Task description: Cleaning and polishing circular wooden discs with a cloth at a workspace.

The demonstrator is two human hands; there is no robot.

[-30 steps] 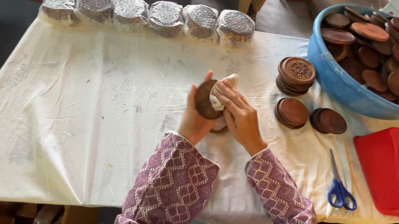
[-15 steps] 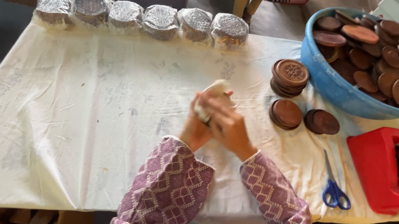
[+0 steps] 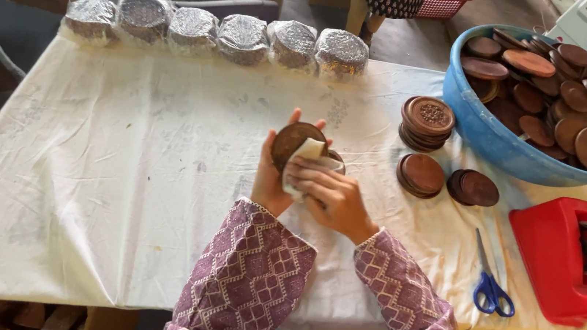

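While the left hand [image 3: 271, 177] gripped the brown disc [image 3: 295, 141] upright, the right hand [image 3: 330, 195], just right of it, pressed a folded cloth [image 3: 307, 158] against its face.

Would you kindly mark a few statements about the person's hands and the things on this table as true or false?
1. The left hand holds a round brown disc upright above the table. True.
2. The right hand presses a pale cloth against the disc. True.
3. The blue-handled scissors are in the right hand's grip. False: they lie on the white table cover, beside the red tape dispenser.
4. The blue basin stands empty. False: it is heaped with brown discs.
5. Six wrapped bundles line the far edge of the table. True.
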